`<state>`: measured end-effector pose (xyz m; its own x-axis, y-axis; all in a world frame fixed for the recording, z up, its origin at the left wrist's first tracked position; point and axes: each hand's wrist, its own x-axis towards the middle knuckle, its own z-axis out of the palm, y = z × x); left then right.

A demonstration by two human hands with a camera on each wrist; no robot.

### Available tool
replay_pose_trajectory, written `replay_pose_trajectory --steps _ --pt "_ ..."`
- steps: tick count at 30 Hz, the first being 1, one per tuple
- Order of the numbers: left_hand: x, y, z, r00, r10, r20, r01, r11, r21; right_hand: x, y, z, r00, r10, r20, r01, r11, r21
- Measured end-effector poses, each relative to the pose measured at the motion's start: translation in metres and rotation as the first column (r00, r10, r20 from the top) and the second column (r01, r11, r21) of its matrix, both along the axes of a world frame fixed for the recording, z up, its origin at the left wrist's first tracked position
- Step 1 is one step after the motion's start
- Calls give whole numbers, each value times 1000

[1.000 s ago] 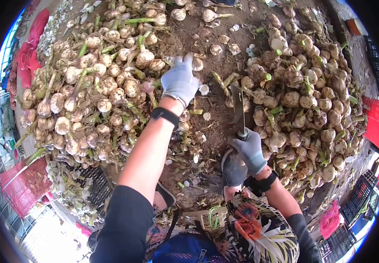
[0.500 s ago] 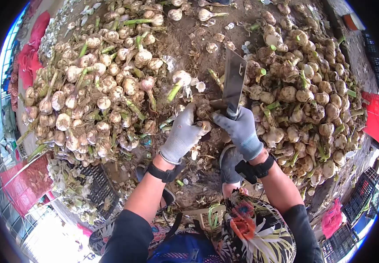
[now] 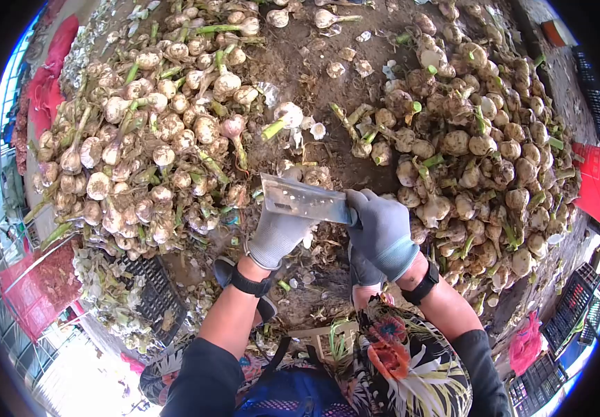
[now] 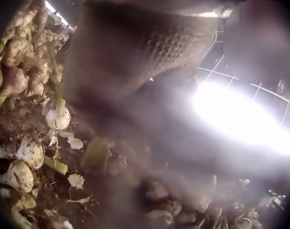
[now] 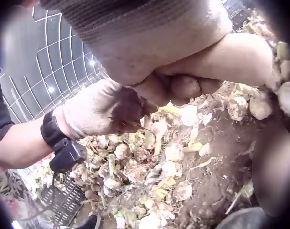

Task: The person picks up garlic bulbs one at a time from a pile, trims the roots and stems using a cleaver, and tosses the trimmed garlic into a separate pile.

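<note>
A blue bag [image 3: 300, 396] is sitting at the person's waist, and flowered cloth [image 3: 411, 354] is covering the right leg. Dark sleeves [image 3: 202, 379] are ending at the elbows, and black straps [image 3: 250, 280] are circling both wrists. A shoe [image 3: 366, 271] is showing just below the right hand [image 3: 383, 229], which is wearing a grey glove and gripping the knife [image 3: 303, 199] by its handle. The blade is pointing toward the person's left and crossing over the gloved left hand [image 3: 277, 233]; whether steel is meeting glove, I can't tell. The blade is hiding most of that hand's fingers and the wrist views are blurry, so I can't say whether they are spread or pinching anything. A black crate [image 3: 157, 299] is lying off to the left. Beyond the hands, dirt [image 3: 314, 66] is running between two heaps of garlic, the left heap [image 3: 168, 127] showing green stalks, the right heap [image 3: 480, 144] bulging past the right hand. One bulb [image 3: 287, 112] is lying between them, pale scraps [image 3: 318, 130] near it. A red sheet [image 3: 592, 181] is standing past the right heap, and pink netting [image 3: 48, 83] is edging the left.
</note>
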<state>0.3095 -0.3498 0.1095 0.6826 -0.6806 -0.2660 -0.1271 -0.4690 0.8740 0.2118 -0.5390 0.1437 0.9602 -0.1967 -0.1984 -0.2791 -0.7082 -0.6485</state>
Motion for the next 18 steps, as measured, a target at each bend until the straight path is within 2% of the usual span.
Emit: replay_pose_trajectory --steps 2,3,4,7,9,11,12,13,14,15,16,17,18 --pt "-3 -5 11 917 209 -338 -279 945 -171 -4 -2 -16 1000 -23 6 23 1000 19" --pt "-3 -6 10 917 209 -340 -279 945 -171 -6 -3 -22 999 -48 18 48 998 35" --pt "-1 -8 11 976 157 -148 -180 971 -155 -5 -2 -23 999 -47 20 47 998 35" --pt "-2 -15 23 986 153 -71 -161 980 -119 -12 0 -25 998 -64 -15 64 997 47" --pt "0 -15 31 993 114 -34 -116 992 -59 -13 1 -30 996 -63 68 57 995 87" --pt "3 -25 55 995 94 19 -93 995 -33 -14 -5 -54 956 -178 -231 207 972 108" --pt "4 -32 74 997 69 -43 -72 995 -68 -16 -18 -54 905 -176 -388 243 961 130" --pt "3 -31 84 993 61 -103 -71 993 -94 -32 -20 -65 932 -188 -309 247 955 164" --pt "0 -23 68 974 69 -216 -100 986 -135 -39 -11 -63 931 -243 -273 349 817 460" --pt "0 -24 54 976 66 -208 -98 984 -151 -39 -10 -61 916 -318 -243 393 595 701" --pt "-1 -24 44 880 101 -463 -233 943 -237 -29 -13 -45 919 -318 -232 385 602 700" --pt "-3 -23 40 716 95 -691 -376 887 -268 -18 -13 -16 886 -303 -350 439 306 845" --pt "0 -24 44 806 38 -591 -253 924 -286 -13 -10 0 852 -249 -460 468 -28 883"
